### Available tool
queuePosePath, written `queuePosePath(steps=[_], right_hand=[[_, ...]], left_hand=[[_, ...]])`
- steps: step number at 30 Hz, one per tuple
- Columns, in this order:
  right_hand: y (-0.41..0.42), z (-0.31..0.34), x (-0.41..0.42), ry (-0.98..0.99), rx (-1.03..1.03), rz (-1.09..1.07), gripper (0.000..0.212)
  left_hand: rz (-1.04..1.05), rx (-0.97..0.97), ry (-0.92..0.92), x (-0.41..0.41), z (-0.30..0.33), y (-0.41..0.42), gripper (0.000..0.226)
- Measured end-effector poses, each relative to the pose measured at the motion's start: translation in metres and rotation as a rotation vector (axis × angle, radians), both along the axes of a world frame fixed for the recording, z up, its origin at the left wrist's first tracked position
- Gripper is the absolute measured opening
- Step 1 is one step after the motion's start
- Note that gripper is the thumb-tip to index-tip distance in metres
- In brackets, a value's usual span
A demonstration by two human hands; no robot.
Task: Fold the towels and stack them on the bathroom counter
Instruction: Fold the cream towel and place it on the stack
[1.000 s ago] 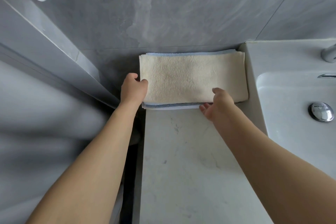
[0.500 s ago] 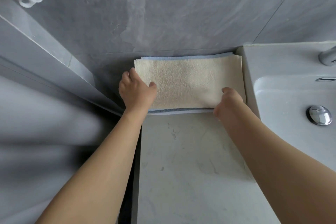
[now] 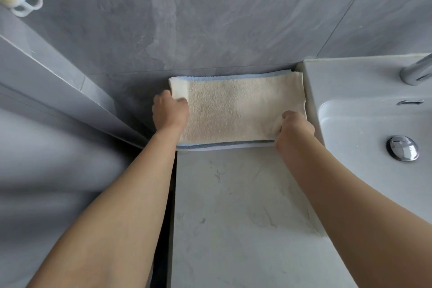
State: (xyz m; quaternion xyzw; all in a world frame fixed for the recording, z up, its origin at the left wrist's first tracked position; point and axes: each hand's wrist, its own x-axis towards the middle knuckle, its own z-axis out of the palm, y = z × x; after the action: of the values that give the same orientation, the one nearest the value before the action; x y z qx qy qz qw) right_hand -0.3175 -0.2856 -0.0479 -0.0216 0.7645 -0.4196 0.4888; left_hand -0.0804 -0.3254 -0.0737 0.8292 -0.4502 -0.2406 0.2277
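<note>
In the head view, the left hand was curled at the left end of the cream towel, its fingers gripping that end, which was turned up into a pale fold. The right hand gripped the towel's near right corner, fingers curled into the bunched cloth. The cream towel lay on top of the stack of blue towels, whose edges showed along its near and far sides. The stack sat at the far edge of the counter, against the grey wall, its right end touching the sink.

Half a second earlier the left hand had lain over the towel's left end with the thumb spread and that end flat; now the end was lifted and folded. The right hand had rested at the near edge and had since closed on the corner.
</note>
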Motion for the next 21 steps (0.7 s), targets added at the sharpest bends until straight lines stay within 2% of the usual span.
queuePosePath(steps=[4,7,10,12,14,18,19,21], right_hand=[[-0.009,0.000,-0.009,0.199,-0.050,0.190,0.024],[-0.020,0.000,-0.021,0.164,-0.049,0.240,0.027],[-0.040,0.004,-0.032,0.067,-0.003,0.268,0.028],[-0.054,0.004,-0.033,0.110,0.041,0.375,0.022],[-0.064,0.002,-0.031,0.256,0.087,0.511,0.011],[-0.069,-0.005,-0.025,0.666,0.038,0.865,0.019],[-0.069,-0.006,-0.023,0.706,0.024,0.909,0.022],[-0.072,-0.011,-0.022,0.656,0.011,0.891,0.029]], left_hand=[[-0.277,-0.226,-0.426,-0.009,-0.003,0.017,0.020],[-0.383,-0.363,-0.573,-0.013,-0.015,0.031,0.032],[-0.382,-0.367,-0.529,-0.016,-0.022,0.037,0.040],[-0.343,-0.346,-0.522,-0.020,-0.023,0.041,0.045],[-0.311,-0.327,-0.498,-0.025,-0.022,0.043,0.049],[-0.329,-0.204,-0.464,-0.030,-0.019,0.038,0.045],[-0.307,-0.182,-0.428,-0.030,-0.018,0.035,0.047],[-0.256,-0.221,-0.309,-0.032,-0.013,0.030,0.053]])
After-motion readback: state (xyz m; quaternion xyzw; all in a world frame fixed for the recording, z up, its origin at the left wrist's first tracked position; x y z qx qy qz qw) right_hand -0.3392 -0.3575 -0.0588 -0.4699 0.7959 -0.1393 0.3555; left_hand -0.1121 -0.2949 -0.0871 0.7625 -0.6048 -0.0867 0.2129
